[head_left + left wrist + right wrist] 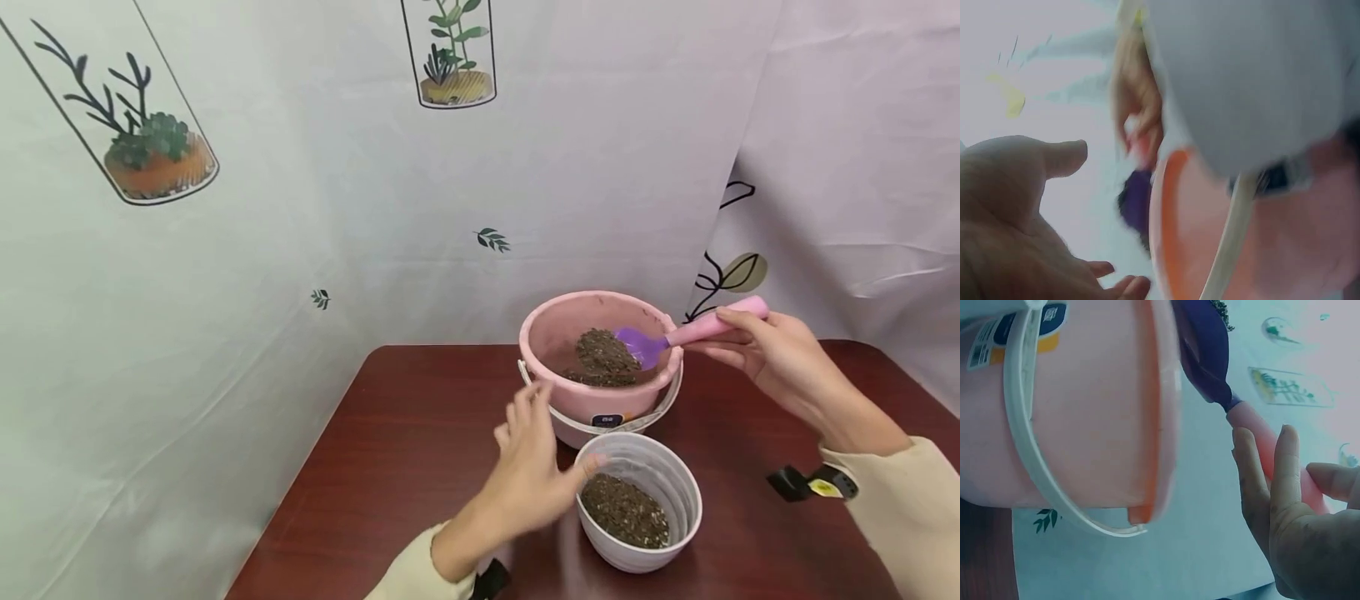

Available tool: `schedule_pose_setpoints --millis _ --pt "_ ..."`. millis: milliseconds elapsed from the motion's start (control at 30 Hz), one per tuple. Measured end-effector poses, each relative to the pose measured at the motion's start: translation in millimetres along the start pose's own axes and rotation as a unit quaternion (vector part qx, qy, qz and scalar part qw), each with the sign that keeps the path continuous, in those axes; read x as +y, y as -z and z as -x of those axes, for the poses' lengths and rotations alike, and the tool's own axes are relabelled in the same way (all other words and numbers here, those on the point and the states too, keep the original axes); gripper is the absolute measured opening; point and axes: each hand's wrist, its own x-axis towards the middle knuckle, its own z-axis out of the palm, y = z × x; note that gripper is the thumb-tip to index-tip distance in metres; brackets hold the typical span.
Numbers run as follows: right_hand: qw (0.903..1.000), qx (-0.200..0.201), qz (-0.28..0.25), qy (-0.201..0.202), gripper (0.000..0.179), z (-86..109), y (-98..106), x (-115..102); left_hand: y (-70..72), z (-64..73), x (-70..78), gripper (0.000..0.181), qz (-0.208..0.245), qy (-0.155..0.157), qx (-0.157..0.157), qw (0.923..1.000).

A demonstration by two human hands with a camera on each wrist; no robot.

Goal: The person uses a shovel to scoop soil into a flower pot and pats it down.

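My right hand (pixel 780 358) grips the pink handle of a small trowel (pixel 705 327) with a purple blade (pixel 1207 347). Dark soil (pixel 603 352) is heaped on the blade, over the pink bucket (pixel 536 333). More soil lies in the bottom of that bucket. My left hand (pixel 528 471) has its fingers spread and thumb apart, beside a white pot (pixel 686 492); the thumb overlaps the pot's rim in the head view. Soil (pixel 626 510) covers the pot's bottom. In the left wrist view, the left hand (pixel 1010 212) holds nothing.
A white bucket handle (pixel 652 417) hangs down across the bucket's front, just behind the pot. Both containers stand on a dark red table (pixel 420 425). Behind it hangs a pale cloth (pixel 390 192) printed with plants.
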Motion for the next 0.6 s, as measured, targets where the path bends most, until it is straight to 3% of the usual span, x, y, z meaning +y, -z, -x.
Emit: schedule_pose_setpoints --millis 100,267,467,600 --pt "0.9995 -0.027 -0.015 0.005 0.04 12.1 1 -6 -2.5 14.8 3.6 0.096 -0.035 -0.01 -0.068 0.997" --pt "0.9994 -0.031 -0.007 -0.014 0.041 37.8 4 -9 -2.5 21.7 4.7 0.094 -0.087 -0.008 -0.147 0.9853" --pt "0.9971 -0.066 0.024 -0.029 0.046 66.4 11 -1 -4.6 24.9 2.9 0.092 -0.117 -0.014 -0.18 0.9765" --pt "0.9972 -0.046 0.034 -0.049 0.046 83.8 18 8 -5.0 25.2 2.4 0.092 -0.137 -0.022 -0.193 0.9713"
